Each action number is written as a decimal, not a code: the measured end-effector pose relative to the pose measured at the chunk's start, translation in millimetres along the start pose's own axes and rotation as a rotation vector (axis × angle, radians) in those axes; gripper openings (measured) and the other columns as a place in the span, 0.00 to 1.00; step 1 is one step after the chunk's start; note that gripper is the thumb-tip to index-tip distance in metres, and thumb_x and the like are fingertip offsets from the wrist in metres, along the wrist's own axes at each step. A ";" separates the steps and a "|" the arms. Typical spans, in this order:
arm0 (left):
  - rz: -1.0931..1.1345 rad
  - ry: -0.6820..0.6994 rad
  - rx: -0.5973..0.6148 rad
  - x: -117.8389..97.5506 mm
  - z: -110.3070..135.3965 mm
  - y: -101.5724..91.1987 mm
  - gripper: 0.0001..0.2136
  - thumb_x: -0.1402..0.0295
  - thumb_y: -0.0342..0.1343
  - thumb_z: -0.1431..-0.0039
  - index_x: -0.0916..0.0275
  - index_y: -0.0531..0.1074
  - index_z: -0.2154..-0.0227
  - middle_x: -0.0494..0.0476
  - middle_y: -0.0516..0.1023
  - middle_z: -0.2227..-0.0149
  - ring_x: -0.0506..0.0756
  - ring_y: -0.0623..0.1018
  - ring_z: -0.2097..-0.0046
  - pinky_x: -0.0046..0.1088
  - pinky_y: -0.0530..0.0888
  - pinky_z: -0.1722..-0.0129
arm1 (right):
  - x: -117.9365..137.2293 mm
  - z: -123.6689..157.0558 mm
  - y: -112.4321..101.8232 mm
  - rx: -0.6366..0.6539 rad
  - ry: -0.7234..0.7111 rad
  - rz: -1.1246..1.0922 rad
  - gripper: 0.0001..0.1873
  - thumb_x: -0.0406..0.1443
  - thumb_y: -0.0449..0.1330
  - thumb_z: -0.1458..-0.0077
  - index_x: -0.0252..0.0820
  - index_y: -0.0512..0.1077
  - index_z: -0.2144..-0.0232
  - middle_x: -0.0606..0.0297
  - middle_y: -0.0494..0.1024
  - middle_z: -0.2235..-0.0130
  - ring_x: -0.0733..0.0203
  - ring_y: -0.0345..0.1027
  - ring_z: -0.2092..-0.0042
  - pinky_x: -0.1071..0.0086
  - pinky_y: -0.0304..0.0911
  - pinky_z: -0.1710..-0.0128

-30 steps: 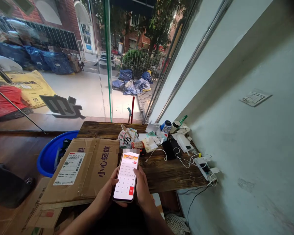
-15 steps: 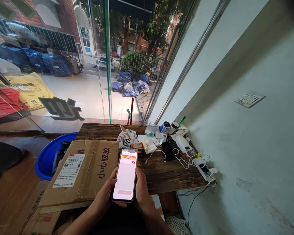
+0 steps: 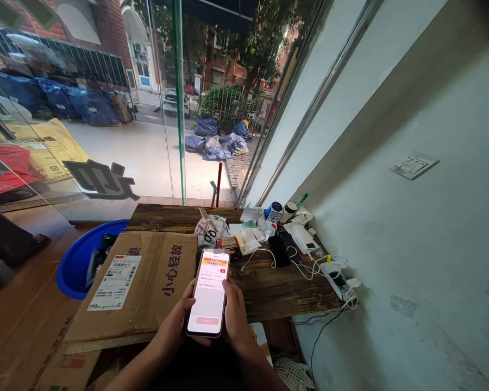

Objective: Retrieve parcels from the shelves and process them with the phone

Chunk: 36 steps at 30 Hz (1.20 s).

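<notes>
A lit smartphone [image 3: 207, 304] is upright in front of me, its screen mostly white with an orange banner at the top. My left hand [image 3: 178, 317] is closed round the phone's left side and lower edge, the thumb lying at the screen's border. Along the right side, my right hand [image 3: 235, 315] grips the phone too, with its thumb over the screen's right edge. Fingers behind the phone are mostly hidden. Beside my left forearm lies a large cardboard box [image 3: 146, 304] with a white shipping label [image 3: 114, 283].
The dark wooden table [image 3: 277, 296] carries scissors [image 3: 209, 235], papers, a black phone [image 3: 279, 250], white cables and a power strip [image 3: 337, 279]. A blue basin [image 3: 71, 271] stands left. Behind are glass doors [image 3: 179, 108]; a person's leg [image 3: 8, 233] shows at left.
Lines of text now fill the upper part of the phone screen. My right thumb has come further onto the screen's edge. The person's leg at left has moved further into view.
</notes>
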State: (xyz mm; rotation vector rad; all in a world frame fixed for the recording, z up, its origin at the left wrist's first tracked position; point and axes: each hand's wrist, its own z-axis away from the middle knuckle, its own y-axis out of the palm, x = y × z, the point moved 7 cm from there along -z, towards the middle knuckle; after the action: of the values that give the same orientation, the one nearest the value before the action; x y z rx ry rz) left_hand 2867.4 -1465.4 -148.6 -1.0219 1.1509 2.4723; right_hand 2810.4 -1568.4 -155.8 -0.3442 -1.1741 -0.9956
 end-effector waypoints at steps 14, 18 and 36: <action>-0.056 -0.006 -0.030 3.6 -0.4 -4.2 0.41 0.60 0.53 0.54 0.60 0.46 0.36 0.65 0.64 0.41 0.71 0.70 0.46 0.33 0.75 0.82 | -1.5 2.5 2.6 0.125 -0.155 0.116 0.36 0.63 0.52 0.52 0.40 0.73 0.57 0.53 0.78 0.55 0.49 0.71 0.53 0.60 0.67 0.54; -0.014 0.052 0.005 1.1 -0.9 -4.7 0.39 0.64 0.53 0.52 0.58 0.47 0.36 0.63 0.65 0.41 0.69 0.72 0.48 0.30 0.75 0.83 | 8.9 17.0 -5.7 0.229 -0.606 0.377 0.29 0.48 0.46 0.38 0.45 0.53 0.38 0.54 0.62 0.39 0.49 0.59 0.41 0.56 0.59 0.46; 0.103 0.091 0.070 3.8 -3.3 -17.6 0.36 0.61 0.52 0.51 0.55 0.50 0.37 0.63 0.66 0.42 0.70 0.76 0.52 0.32 0.77 0.82 | 12.4 53.2 -6.0 0.115 -1.380 0.989 0.22 0.36 0.47 0.42 0.49 0.67 0.46 0.55 0.56 0.41 0.44 0.54 0.47 0.51 0.57 0.54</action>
State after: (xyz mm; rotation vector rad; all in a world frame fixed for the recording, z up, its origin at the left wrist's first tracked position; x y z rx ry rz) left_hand 2874.5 -1456.4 -162.9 -1.0914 1.3397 2.4666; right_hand 2773.9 -1540.7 -125.4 -1.4795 -1.9015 0.3473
